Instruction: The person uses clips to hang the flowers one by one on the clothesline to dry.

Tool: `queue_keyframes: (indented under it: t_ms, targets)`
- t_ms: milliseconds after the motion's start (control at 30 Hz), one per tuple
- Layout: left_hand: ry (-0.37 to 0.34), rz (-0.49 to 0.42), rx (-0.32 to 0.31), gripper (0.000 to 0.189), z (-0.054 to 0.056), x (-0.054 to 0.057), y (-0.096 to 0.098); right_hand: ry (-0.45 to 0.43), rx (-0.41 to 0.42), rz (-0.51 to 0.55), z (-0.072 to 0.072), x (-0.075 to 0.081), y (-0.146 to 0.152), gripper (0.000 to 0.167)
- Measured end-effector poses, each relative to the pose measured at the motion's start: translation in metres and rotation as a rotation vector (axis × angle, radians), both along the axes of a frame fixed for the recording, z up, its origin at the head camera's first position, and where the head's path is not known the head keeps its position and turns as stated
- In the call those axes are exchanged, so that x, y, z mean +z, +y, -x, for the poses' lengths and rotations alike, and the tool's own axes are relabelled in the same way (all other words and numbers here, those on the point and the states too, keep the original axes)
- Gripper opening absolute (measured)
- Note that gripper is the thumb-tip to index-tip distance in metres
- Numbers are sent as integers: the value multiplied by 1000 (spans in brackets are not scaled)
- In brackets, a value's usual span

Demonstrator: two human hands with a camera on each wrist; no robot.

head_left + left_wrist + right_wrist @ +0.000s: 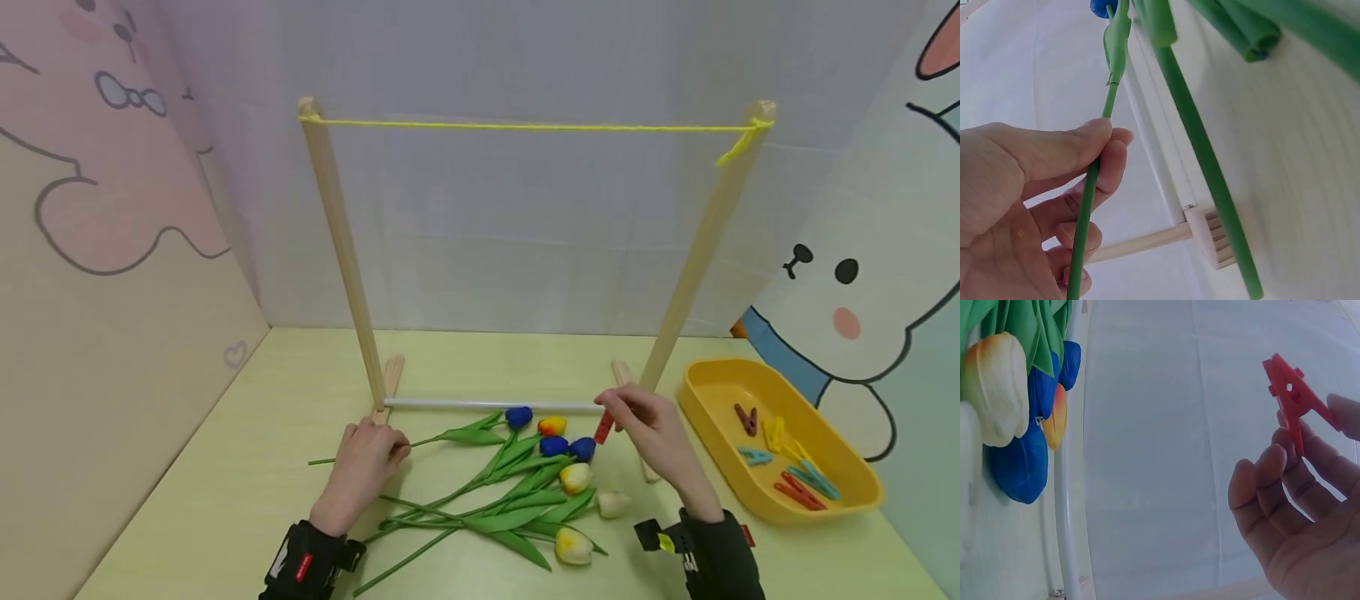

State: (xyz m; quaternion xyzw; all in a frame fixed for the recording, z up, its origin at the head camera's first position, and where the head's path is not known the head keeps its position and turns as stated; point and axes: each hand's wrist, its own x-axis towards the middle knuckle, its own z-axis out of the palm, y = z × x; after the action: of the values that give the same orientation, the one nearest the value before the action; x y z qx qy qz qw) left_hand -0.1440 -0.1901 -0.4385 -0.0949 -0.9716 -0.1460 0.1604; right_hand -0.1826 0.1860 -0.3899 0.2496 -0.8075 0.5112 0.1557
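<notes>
- Pinching w/ thumb + fingers, your L hand [365, 462] holds blue artificial tulip [468, 436] by green stem.
- Your R hand [654, 435] pinches red plastic clothespin [1296, 407], near thin white rod [480, 405].

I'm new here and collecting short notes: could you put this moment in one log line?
left hand: pinches flower stem | right hand: holds red clip | yellow string: nothing clipped on | tub: more clips

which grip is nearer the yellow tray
Right. The right grip is just left of the yellow tray; the left grip, on a tulip stem, is much farther left.
</notes>
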Motion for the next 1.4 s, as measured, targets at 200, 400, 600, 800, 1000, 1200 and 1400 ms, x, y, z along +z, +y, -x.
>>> queue_keyframes:
  t_ms: [200,400,600,800,1000,1200,1400]
  targets:
    - [129,42,30,6,-3,3,1,-42,17,4,-2,3,-3,14]
    - [242,-17,25,8,-2,7,-1,-56,35,-8,-3,4,-7,14]
    - [321,-3,27,8,0,9,0,-76,14,-39,-4,4,-6,15]
    - [442,41,34,8,2,7,-1,-70,19,-49,-4,3,-8,13]
    - [579,84,34,5,3,9,-3,-83,20,-48,-5,-1,-7,14]
    - [703,87,79,30,8,19,-5,-66,20,2,-1,-1,-1,15]
    - [728,44,71,35,11,33,-3,-84,-1,-30,4,1,6,17]
